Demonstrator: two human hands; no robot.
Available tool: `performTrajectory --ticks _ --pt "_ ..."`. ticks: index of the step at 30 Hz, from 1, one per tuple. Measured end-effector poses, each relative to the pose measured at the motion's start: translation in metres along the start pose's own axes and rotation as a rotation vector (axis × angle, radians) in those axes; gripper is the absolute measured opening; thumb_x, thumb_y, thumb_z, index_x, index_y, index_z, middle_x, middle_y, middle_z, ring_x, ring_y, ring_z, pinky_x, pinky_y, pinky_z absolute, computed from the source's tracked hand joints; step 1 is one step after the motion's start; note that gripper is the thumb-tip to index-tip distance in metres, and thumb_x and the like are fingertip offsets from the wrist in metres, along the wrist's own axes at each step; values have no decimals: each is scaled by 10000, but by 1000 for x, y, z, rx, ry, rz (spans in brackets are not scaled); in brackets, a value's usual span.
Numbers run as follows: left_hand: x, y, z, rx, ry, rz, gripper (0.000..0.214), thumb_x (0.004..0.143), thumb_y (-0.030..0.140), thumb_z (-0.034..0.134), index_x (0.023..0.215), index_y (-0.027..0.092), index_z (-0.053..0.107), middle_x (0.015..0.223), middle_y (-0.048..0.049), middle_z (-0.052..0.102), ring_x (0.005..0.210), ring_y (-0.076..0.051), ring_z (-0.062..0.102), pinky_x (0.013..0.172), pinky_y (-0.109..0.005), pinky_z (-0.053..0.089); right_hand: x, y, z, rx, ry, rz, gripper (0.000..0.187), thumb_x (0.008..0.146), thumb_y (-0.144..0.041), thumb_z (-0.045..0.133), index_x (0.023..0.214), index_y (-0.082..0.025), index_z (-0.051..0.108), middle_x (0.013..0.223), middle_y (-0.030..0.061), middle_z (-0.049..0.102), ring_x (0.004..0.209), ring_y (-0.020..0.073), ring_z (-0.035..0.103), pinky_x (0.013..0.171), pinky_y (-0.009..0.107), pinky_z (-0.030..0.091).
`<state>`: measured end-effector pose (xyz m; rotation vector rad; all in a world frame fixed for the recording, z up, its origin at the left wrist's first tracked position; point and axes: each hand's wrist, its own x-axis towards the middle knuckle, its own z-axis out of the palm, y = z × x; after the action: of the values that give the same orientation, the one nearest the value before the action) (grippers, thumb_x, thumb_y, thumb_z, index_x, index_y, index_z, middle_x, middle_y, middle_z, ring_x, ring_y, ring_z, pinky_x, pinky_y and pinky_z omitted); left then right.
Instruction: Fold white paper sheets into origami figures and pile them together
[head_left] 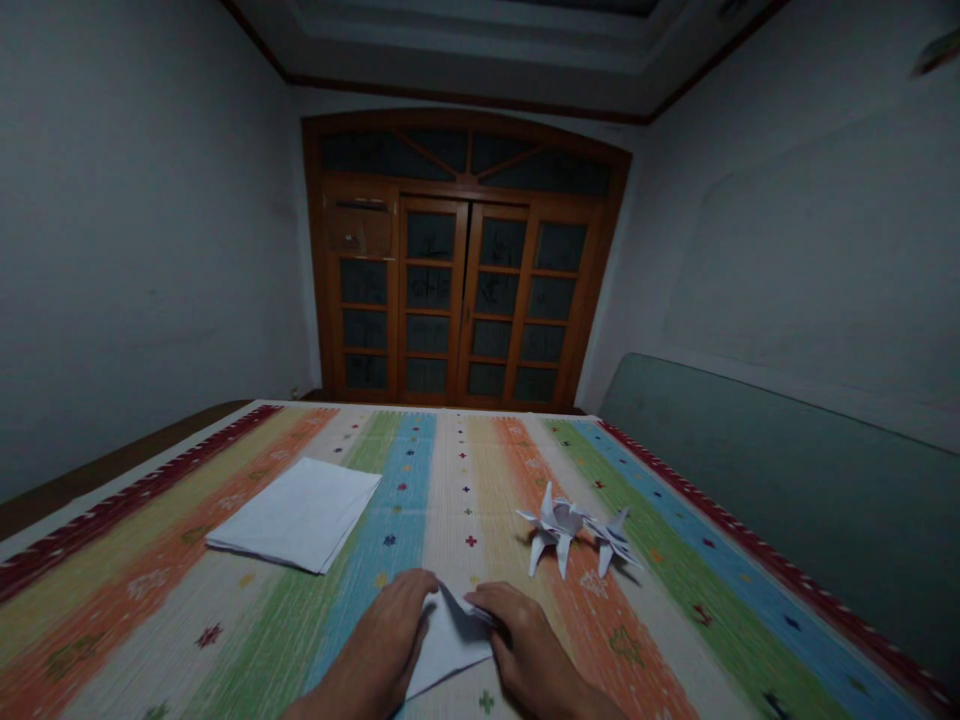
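Note:
A folded sheet of white paper (pixel 450 648) lies on the striped tablecloth close to me, between my two hands. My left hand (pixel 386 640) grips its left side, with the fingers curled over the far edge. On the other side, my right hand (pixel 529 645) holds the right edge, pinching a raised fold between thumb and fingers. The paper's top layer lifts a little near the far corner. Parts of its sides are hidden under my hands.
A stack of white paper squares (pixel 296 515) lies to the left. Folded white paper figures with pointed legs (pixel 559 525) stand to the right on the striped tablecloth (pixel 457 480). Beyond the table are wooden doors (pixel 465 300); a pale green panel (pixel 787 460) runs along the right.

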<state>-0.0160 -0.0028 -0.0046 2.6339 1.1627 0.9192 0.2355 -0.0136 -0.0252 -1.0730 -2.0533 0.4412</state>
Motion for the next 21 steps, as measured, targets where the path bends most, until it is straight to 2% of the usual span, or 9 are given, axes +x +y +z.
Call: performTrajectory --ticks 2,3,5,7,10,12,15,18,21 --pt "-2 -3 3 -11 22 -1 448 969 130 522 1405 230 506 1330 -122 680 1216 -275 654 1063 -414 552 -7 7 2 -53 24 -107 487 878 -66 509 1330 -206 624 1311 141 691 1284 280 608 1094 488 495" --pt "-3 -5 5 0 19 19 508 957 115 522 1446 245 477 1370 -116 664 1249 -277 639 1081 -419 540 -9 8 2 -77 -20 -140 492 905 -101 539 1380 -215 594 1370 141 663 1341 285 567 1130 498 466" --pt "-5 -9 7 33 -18 78 603 942 82 511 1502 293 438 1457 -84 613 1325 -274 589 1117 -425 510 -8 7 -2 -116 -175 -150 539 945 -240 634 1472 -232 521 1497 141 564 1427 305 477 1182 503 410" --pt "-7 -10 4 44 -72 122 646 959 88 501 1548 327 386 1536 -56 540 1381 -263 539 1145 -413 480 -4 1 -8 -134 -365 -129 703 933 -397 701 1555 -242 409 1593 146 426 1473 333 403 1202 495 379" --pt "-8 -5 -5 24 -156 151 709 1005 183 531 1620 328 209 1622 -63 407 1441 -267 462 1181 -418 427 4 -10 -16 -127 -494 -138 897 910 -553 694 1613 -236 237 1647 151 271 1526 341 275 1249 493 281" --pt "-8 -1 -11 19 -215 159 799 1006 300 592 1636 317 100 1650 -94 327 1469 -306 410 1189 -468 403 8 -15 -19 -120 -524 -170 934 921 -584 659 1623 -217 164 1661 150 204 1546 332 200 1270 500 209" --pt "-9 1 -12 1 -261 139 935 958 420 681 1633 322 41 1666 -122 250 1486 -349 363 1190 -527 381 10 -18 -20 -122 -523 -191 941 933 -582 642 1626 -210 124 1668 144 161 1554 325 164 1276 508 176" --pt "-10 -2 -7 -35 -252 95 947 936 377 716 1628 346 71 1672 -110 249 1491 -338 359 1197 -519 374 9 -19 -19 -133 -508 -143 875 944 -518 662 1620 -225 190 1655 143 215 1540 330 228 1261 513 236" --pt "-10 -7 -3 -57 -264 49 858 947 374 699 1623 338 171 1657 -115 299 1488 -332 367 1188 -524 384 8 -24 -18 -131 -468 -75 742 956 -372 669 1594 -247 311 1644 128 296 1517 319 308 1236 499 312"
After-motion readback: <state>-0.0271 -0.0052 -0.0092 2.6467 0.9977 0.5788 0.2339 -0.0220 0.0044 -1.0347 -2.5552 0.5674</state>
